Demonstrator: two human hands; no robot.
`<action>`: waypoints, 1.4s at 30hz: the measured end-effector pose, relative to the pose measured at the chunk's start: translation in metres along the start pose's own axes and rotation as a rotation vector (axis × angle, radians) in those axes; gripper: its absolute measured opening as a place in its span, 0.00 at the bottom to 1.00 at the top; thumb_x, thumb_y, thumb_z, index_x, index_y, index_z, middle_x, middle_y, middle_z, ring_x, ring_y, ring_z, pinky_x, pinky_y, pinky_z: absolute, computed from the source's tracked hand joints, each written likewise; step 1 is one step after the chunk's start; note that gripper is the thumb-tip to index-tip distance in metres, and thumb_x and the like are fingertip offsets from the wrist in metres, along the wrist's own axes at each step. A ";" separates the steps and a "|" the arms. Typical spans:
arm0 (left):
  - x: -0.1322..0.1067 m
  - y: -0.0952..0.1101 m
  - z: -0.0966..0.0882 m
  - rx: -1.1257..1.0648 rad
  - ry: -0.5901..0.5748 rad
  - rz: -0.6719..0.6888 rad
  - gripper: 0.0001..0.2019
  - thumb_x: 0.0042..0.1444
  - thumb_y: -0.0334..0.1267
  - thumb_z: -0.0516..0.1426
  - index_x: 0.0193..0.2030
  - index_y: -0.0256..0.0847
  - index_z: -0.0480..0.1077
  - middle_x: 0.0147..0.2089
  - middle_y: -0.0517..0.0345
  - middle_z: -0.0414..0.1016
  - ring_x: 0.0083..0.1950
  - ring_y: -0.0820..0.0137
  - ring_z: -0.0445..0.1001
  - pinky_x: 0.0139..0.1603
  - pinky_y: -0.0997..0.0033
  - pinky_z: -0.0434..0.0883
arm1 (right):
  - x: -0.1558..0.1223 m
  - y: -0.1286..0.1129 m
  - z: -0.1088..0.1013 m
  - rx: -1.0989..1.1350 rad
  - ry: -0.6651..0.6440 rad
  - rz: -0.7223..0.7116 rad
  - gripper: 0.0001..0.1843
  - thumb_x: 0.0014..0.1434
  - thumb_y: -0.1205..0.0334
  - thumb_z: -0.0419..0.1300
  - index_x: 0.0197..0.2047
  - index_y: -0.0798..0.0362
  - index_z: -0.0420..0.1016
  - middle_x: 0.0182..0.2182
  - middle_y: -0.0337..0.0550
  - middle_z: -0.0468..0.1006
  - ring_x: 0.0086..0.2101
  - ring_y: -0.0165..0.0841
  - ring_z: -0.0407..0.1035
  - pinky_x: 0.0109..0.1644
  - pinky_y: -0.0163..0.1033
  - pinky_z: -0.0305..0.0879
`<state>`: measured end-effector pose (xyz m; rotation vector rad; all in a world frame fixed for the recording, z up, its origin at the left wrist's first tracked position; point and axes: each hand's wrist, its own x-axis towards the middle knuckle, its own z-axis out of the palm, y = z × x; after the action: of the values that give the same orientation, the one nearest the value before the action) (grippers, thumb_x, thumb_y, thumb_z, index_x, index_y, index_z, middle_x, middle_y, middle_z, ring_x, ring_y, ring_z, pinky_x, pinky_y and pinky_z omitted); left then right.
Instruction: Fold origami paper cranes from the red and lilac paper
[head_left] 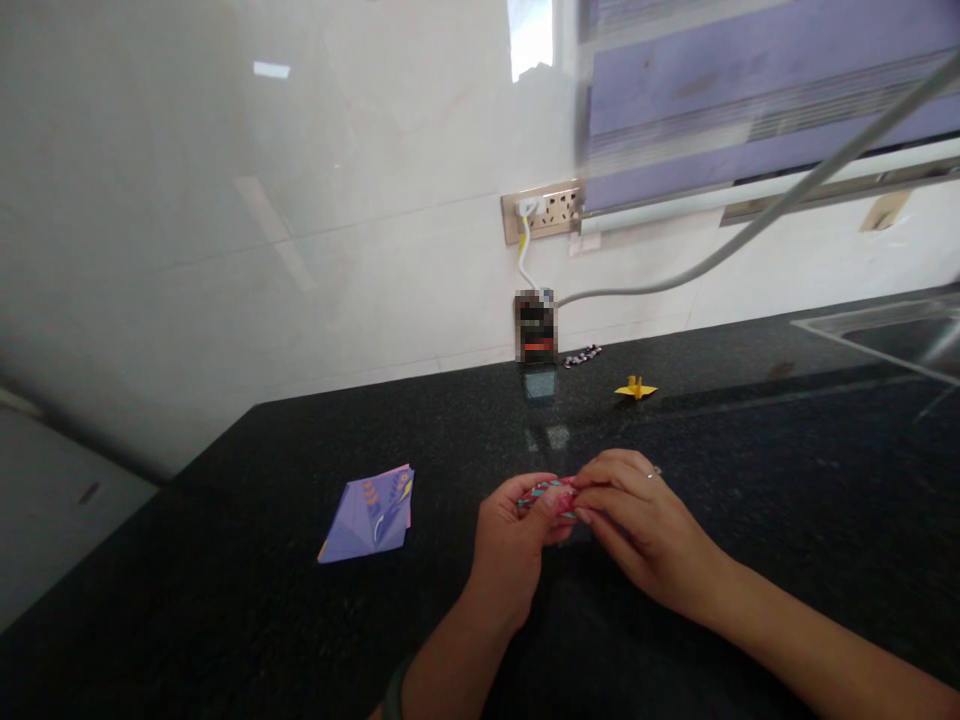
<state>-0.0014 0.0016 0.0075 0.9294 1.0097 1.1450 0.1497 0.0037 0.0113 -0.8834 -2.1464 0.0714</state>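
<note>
Over the dark counter, my left hand is closed on a small folded piece of patterned paper in pink, red and teal. The fingers of my right hand pinch the paper's right end, so both hands meet on it. Much of its shape is hidden behind the fingers, and I cannot make out the exact fold. A ring sits on a finger of the right hand. Beyond the right hand stands a small yellow paper crane.
A stack of purple printed paper sheets lies to the left on the black speckled counter. Against the wall stands a blurred dark device, beside a beaded string. A grey cable runs rightward below the wall socket.
</note>
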 end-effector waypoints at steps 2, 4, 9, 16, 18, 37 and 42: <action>-0.001 0.000 0.001 0.005 0.011 0.000 0.15 0.45 0.40 0.59 0.39 0.34 0.68 0.33 0.52 0.75 0.30 0.72 0.73 0.30 0.73 0.71 | 0.000 -0.001 0.003 -0.003 0.007 0.056 0.07 0.53 0.72 0.52 0.33 0.56 0.71 0.34 0.47 0.69 0.38 0.36 0.62 0.41 0.44 0.60; -0.001 -0.001 0.002 0.007 0.021 -0.001 0.15 0.45 0.40 0.59 0.39 0.34 0.68 0.33 0.52 0.75 0.29 0.72 0.73 0.30 0.72 0.71 | -0.001 -0.003 0.005 -0.003 0.018 0.111 0.07 0.53 0.72 0.52 0.33 0.56 0.70 0.35 0.47 0.67 0.39 0.37 0.61 0.42 0.45 0.59; -0.001 -0.004 0.004 0.005 0.052 0.021 0.14 0.44 0.39 0.59 0.38 0.33 0.69 0.32 0.52 0.75 0.30 0.71 0.73 0.30 0.73 0.71 | -0.003 -0.006 0.008 0.013 0.036 0.216 0.05 0.53 0.70 0.53 0.29 0.55 0.69 0.36 0.48 0.65 0.41 0.37 0.59 0.43 0.44 0.59; -0.002 -0.003 0.005 -0.020 0.026 -0.004 0.15 0.42 0.37 0.61 0.38 0.33 0.69 0.35 0.51 0.75 0.31 0.72 0.72 0.31 0.73 0.70 | -0.003 -0.001 0.009 0.046 0.037 0.245 0.04 0.51 0.70 0.55 0.28 0.54 0.69 0.34 0.45 0.65 0.39 0.36 0.60 0.42 0.44 0.58; -0.003 -0.003 0.005 -0.037 -0.002 0.008 0.16 0.42 0.35 0.61 0.40 0.34 0.68 0.36 0.51 0.75 0.32 0.73 0.72 0.32 0.75 0.70 | -0.003 0.000 0.009 0.047 0.043 0.248 0.04 0.51 0.70 0.55 0.28 0.54 0.69 0.34 0.45 0.66 0.38 0.36 0.61 0.41 0.44 0.58; -0.001 0.003 -0.001 -0.043 0.058 0.011 0.30 0.42 0.34 0.61 0.54 0.34 0.56 0.23 0.59 0.72 0.23 0.74 0.72 0.27 0.77 0.68 | -0.002 0.011 -0.002 -0.150 0.025 -0.155 0.12 0.51 0.69 0.57 0.40 0.52 0.72 0.39 0.50 0.67 0.42 0.39 0.60 0.43 0.46 0.61; -0.002 0.004 0.000 -0.051 0.056 0.002 0.29 0.43 0.32 0.60 0.53 0.32 0.56 0.28 0.54 0.74 0.24 0.75 0.72 0.26 0.77 0.68 | -0.003 0.010 -0.001 -0.157 0.017 -0.148 0.11 0.52 0.69 0.57 0.41 0.54 0.71 0.37 0.49 0.70 0.42 0.38 0.60 0.43 0.45 0.62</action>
<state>-0.0030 0.0006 0.0112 0.8617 1.0202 1.1985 0.1575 0.0092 0.0072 -0.8072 -2.2168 -0.1811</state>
